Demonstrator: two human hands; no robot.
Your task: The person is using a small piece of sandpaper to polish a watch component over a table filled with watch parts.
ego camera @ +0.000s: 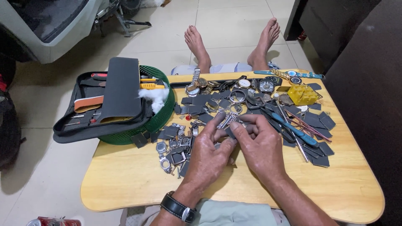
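Observation:
My left hand [208,153] and my right hand [260,145] meet over the middle of a small wooden table [125,180]. Together their fingertips pinch a small dark flat piece [230,132] just above a heap of watch parts [234,102]: cases, rings, metal bands and dark square pads. A black wristwatch [178,208] is strapped on my left wrist. What the palms cover on the table is hidden.
A green mesh basket [161,117] at the table's left holds an open black tool case [100,109] and white cotton. A yellow block [302,94], blue-handled tools [293,129] and whole watches [197,83] lie at the back right. My bare feet rest beyond the table; a dark cabinet stands right.

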